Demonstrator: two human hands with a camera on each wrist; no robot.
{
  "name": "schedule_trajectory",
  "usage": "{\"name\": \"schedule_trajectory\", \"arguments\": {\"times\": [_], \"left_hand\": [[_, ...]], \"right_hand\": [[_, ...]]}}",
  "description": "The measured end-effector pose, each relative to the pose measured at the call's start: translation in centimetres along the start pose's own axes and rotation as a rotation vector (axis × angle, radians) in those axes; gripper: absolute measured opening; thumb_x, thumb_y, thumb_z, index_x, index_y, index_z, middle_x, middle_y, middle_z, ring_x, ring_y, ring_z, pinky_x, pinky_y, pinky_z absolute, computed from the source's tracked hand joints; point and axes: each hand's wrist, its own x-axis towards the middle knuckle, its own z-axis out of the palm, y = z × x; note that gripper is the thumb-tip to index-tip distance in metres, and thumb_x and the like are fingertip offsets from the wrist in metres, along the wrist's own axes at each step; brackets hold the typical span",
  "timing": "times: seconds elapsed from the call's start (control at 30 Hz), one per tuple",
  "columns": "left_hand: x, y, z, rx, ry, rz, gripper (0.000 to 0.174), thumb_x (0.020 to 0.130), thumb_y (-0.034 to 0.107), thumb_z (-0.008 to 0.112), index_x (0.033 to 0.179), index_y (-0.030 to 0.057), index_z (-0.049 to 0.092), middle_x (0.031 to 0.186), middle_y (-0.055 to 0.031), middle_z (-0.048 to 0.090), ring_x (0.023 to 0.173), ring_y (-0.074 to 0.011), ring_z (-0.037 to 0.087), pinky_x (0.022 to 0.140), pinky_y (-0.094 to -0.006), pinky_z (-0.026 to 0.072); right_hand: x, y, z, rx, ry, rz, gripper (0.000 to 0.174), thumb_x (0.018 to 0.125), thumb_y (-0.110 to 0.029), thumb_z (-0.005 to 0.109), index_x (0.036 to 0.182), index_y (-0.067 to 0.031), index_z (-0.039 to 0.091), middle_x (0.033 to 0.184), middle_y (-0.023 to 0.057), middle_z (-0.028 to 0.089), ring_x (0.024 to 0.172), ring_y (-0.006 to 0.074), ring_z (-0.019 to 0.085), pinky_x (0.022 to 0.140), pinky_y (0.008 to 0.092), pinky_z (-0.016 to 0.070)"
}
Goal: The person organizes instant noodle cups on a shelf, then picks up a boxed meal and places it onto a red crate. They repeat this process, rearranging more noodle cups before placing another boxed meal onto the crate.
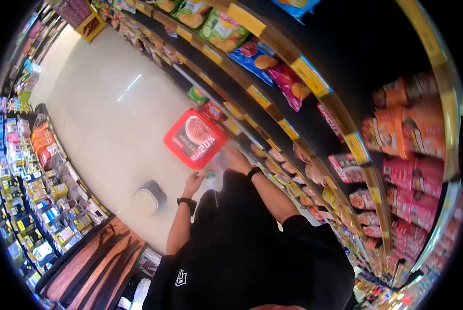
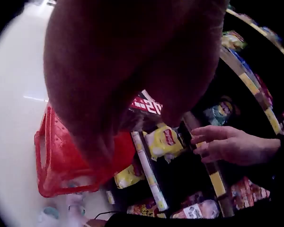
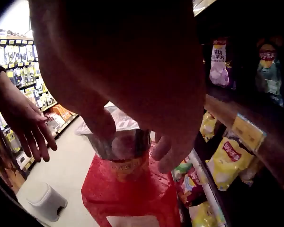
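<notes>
A packaged instant-food tub [image 1: 198,135] with a dark printed lid and a picture of food sits on a red plastic stool [image 1: 172,142]. In the right wrist view the tub's silvery side [image 3: 120,145] shows on the stool. My right hand [image 1: 237,161] is between the stool and the shelf, its fingers extended and holding nothing; in its own wrist view it overlaps the tub. My left hand [image 1: 192,183] hangs by the near side of the stool, fingers loose and empty, as the left hand [image 3: 31,125] in the right wrist view also shows.
Shelves with bagged chips [image 1: 223,31] and packaged foods [image 1: 417,129] rise close on the right. A small pale stool [image 1: 148,200] stands on the floor to the left. Racks of small boxed goods [image 1: 45,206] line the far left.
</notes>
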Motion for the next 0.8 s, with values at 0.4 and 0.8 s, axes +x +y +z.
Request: {"name": "schedule_trajectory", "arguments": {"times": [0.4, 0.8], "left_hand": [[-5.6, -1.0, 5.2, 0.419, -0.313, 0.144, 0.068, 0.084, 0.049, 0.066, 0.125, -0.0042, 0.055, 0.104, -0.0212, 0.069, 0.093, -0.0283, 0.068, 0.081, -0.0366, 0.0531], [-5.7, 14.7, 15.0, 0.188, -0.462, 0.71, 0.038, 0.09, 0.019, 0.063, 0.121, -0.0029, 0.057, 0.112, -0.0169, 0.066, 0.102, -0.026, 0.065, 0.086, -0.0363, 0.0515]], "right_hand": [[-21.5, -3.0, -7.9, 0.11, 0.537, 0.348, 0.038, 0.086, -0.016, 0.06, 0.122, -0.0034, 0.054, 0.119, 0.0196, 0.053, 0.114, 0.0366, 0.051, 0.099, 0.0445, 0.0406], [-34.6, -4.3, -20.4, 0.101, 1.246, 0.524, 0.035, 0.084, -0.001, 0.056, 0.119, -0.0005, 0.054, 0.113, 0.0181, 0.054, 0.102, 0.0353, 0.054, 0.088, 0.0395, 0.0448]]}}
